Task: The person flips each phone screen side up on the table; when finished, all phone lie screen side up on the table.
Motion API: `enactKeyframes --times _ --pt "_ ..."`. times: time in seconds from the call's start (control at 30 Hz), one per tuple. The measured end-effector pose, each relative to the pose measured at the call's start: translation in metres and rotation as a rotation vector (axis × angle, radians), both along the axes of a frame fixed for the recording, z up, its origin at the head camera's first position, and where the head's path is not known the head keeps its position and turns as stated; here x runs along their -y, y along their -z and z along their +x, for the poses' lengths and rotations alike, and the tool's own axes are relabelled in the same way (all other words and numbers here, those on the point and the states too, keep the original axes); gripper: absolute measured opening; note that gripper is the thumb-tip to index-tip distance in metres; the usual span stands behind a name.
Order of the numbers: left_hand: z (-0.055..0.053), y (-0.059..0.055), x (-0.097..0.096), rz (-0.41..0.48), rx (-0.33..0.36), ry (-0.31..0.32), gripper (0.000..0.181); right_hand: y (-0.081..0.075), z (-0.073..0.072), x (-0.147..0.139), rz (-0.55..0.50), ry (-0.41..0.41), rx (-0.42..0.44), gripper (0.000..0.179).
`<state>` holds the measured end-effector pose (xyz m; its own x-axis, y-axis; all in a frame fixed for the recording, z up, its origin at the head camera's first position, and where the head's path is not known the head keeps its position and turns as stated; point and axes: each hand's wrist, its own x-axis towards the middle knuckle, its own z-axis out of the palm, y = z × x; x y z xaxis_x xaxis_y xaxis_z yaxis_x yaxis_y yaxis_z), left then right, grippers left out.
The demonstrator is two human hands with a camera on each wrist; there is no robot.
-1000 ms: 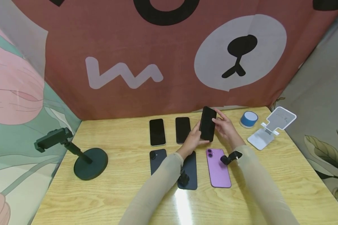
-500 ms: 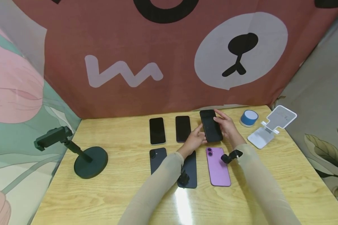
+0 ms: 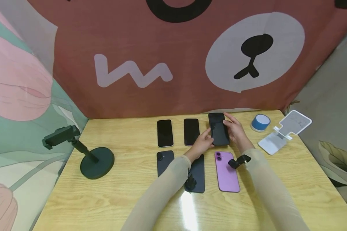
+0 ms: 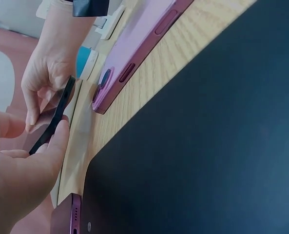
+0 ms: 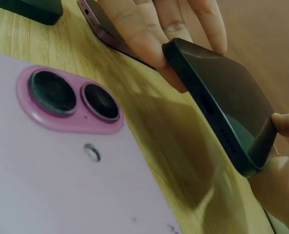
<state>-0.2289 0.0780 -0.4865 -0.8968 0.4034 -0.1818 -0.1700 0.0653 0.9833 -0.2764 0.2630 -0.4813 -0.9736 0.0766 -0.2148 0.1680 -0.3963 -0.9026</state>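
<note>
Both hands hold a black smartphone (image 3: 219,130), screen up, above the back right part of the table. My left hand (image 3: 201,145) holds its lower left edge. In the left wrist view the left thumb and fingers are at either side of the phone. My right hand (image 3: 236,132) grips its right side, thumb on the screen's edge and fingers behind, partly hidden. In the right wrist view, the phone's port edge (image 5: 207,105) is tilted toward the camera. A purple smartphone (image 3: 227,173) lies back up just in front.
Two phones lie screen up at the back, a left one (image 3: 164,133) and a middle one (image 3: 191,131). A dark phone (image 3: 164,160) and a dark slab (image 3: 199,179) lie partly under the left arm. A green stand (image 3: 96,163), blue-white cylinder (image 3: 260,123) and white stand (image 3: 273,143) flank them.
The black phone has turned from leaning left to a flatter, screen-up pose tilted the other way. The left fingers have shifted along its lower left edge. The head view has swung slightly left.
</note>
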Motion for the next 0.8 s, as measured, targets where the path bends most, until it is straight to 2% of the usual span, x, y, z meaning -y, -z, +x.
enactKeyframes --times 0.17,0.57,0.8 --pt "0.0005 -0.0015 -0.0019 -0.024 0.004 0.004 0.058 0.0 0.0006 -0.0023 -0.005 0.014 0.012 0.052" --pt "-0.0014 0.0002 -0.0063 -0.015 0.017 0.009 0.065 -0.0009 -0.0005 -0.0066 0.025 -0.002 0.043 0.057" --pt "-0.0031 0.0028 -0.0079 -0.081 -0.003 -0.006 0.068 -0.0048 0.001 -0.0101 0.043 -0.049 0.058 0.059"
